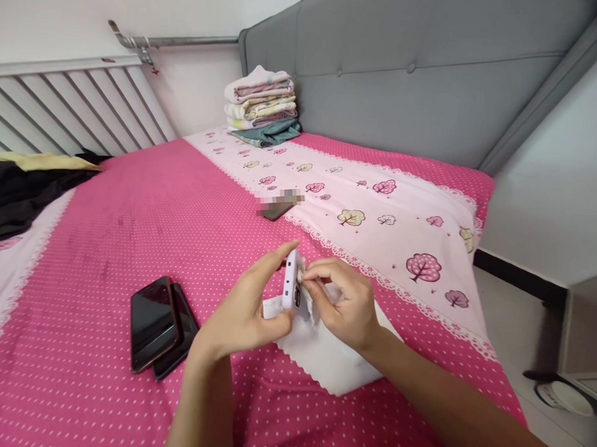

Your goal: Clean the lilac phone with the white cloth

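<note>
While your left hand [255, 309] grasps the lavender phone [290, 284] above the pink bed [100, 254], thumb at its lower edge and forefinger at its upper, you have the phone standing on edge, leaning slightly. Its narrow end, dotted with small openings, points back toward you; the face with the dark camera lens [297, 295] looks right. The long axis seems to run away from you, so foreshortened that you can hardly judge its length, and you can't see the opposite face. Your right hand [343, 304] pinches a whitish scrap [302, 275] close against the lens side; you can't tell whether it belongs to the white cloth [336, 368] spread below, which your right hand and forearm partly cover. To your left, a black phone [153, 318] overlaps a second dark phone [184, 336], hiding much of it. Farther off, pixelation masks part of a dark object [276, 210], leaving it unidentifiable, and the frame's left border cuts off the black fabric [16, 191]
</note>
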Demonstrator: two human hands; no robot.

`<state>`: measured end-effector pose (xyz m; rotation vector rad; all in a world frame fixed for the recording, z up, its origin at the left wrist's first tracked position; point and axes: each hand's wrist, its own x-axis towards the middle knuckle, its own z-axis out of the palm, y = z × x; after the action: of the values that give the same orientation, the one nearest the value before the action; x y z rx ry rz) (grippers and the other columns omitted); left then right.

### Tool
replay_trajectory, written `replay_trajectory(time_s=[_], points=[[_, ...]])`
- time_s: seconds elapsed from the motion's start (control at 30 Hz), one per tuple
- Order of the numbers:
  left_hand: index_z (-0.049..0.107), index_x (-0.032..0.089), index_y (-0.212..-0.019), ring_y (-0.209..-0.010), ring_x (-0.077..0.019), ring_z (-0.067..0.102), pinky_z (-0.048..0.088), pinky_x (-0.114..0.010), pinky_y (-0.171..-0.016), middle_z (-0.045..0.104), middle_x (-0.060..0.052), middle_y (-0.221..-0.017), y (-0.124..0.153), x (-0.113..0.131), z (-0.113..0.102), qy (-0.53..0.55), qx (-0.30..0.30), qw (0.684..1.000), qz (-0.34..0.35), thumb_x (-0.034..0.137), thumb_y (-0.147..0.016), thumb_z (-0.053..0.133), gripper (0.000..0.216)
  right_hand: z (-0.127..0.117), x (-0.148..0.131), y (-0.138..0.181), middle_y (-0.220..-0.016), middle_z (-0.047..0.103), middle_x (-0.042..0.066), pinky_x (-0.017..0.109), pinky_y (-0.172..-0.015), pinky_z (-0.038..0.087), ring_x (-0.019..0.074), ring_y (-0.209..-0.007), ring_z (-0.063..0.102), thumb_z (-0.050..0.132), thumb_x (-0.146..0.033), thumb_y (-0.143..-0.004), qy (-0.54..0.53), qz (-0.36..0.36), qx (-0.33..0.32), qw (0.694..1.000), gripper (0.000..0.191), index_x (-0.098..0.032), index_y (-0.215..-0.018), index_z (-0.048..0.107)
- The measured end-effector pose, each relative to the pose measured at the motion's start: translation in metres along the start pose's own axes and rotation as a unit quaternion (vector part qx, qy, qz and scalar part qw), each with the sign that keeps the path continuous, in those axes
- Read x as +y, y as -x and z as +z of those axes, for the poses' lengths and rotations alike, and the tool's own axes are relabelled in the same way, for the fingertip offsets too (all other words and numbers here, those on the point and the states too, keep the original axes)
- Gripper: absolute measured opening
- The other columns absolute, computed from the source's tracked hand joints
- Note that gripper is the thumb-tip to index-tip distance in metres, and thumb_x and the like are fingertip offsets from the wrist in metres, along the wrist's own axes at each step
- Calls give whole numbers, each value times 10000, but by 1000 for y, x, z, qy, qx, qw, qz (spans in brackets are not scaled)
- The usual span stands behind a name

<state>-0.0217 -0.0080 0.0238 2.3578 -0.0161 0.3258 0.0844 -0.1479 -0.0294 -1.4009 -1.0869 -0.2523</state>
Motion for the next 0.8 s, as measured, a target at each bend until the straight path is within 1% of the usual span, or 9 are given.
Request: replay_trajectory(time_s=[0.1,0.17,0.27,0.4,0.53,0.6,0.67,0.73,0.8], points=[[303,199,-1426,-1311,-310,381,294,-491,-1099,393,-111,-1447,-1,1,1,-8,2,1000,5,200,-699,557,770,0,1,0,-885,655,38,302,-747,525,160,-848,626,524,-132,-844,18,-10,-1,1000,132,-223,-892,608],[300,202,-1427,-1314,-313,377,288,-498,-1100,391,-109,-1449,-1,1,1,-11,3,1000,5,199,-702,551,767,1,4,1,-885,659,38,301,-753,518,160,-843,625,519,-137,-843,30,4,-16,999,129,-222,-894,602],[303,217,-1424,-1321,-316,367,277,-507,-1103,383,-100,-1457,-1,0,0,-12,5,1000,0,203,-707,549,759,3,10,2,-875,665,30,287,-731,508,157,-818,627,511,-143,-835,44,60,-52,996,127,-220,-900,589],[315,203,-1421,-1321,-317,367,276,-509,-1102,388,-113,-1453,-1,-2,-2,-15,7,1000,-5,225,-714,565,750,4,15,3,-863,671,17,281,-708,486,163,-790,630,518,-156,-814,76,136,-96,983,114,-215,-890,578],[316,222,-1422,-1317,-317,374,284,-513,-1098,384,-108,-1457,-1,-4,-2,-14,5,1000,1,231,-723,588,751,3,19,5,-801,677,18,274,-634,443,171,-707,623,518,-156,-798,155,205,-168,952,98,-213,-846,581],[317,228,-1423,-1309,-315,385,299,-508,-1092,389,-107,-1455,-1,-4,-2,-11,4,1000,7,237,-723,602,756,2,21,6,-780,681,35,273,-605,413,186,-700,624,523,-144,-790,204,222,-212,929,101,-206,-829,593],[318,225,-1423,-1300,-310,400,314,-497,-1087,401,-107,-1447,-1,-4,-2,-8,2,1000,8,244,-717,617,767,2,23,7,-769,685,50,273,-584,390,197,-700,627,524,-126,-784,237,230,-243,912,116,-197,-824,605],[318,219,-1424,-1299,-304,402,317,-486,-1090,404,-105,-1445,-1,-3,-2,-6,0,1000,7,240,-708,623,778,2,25,7,-764,685,49,274,-582,388,194,-692,624,512,-112,-787,240,233,-245,910,131,-194,-818,609],[318,212,-1425,-1312,-302,388,306,-479,-1099,392,-101,-1453,0,-3,-3,-5,-1,1000,7,220,-698,614,785,2,25,7,-771,682,37,278,-604,412,183,-689,619,500,-112,-797,215,225,-218,925,133,-196,-813,602]])
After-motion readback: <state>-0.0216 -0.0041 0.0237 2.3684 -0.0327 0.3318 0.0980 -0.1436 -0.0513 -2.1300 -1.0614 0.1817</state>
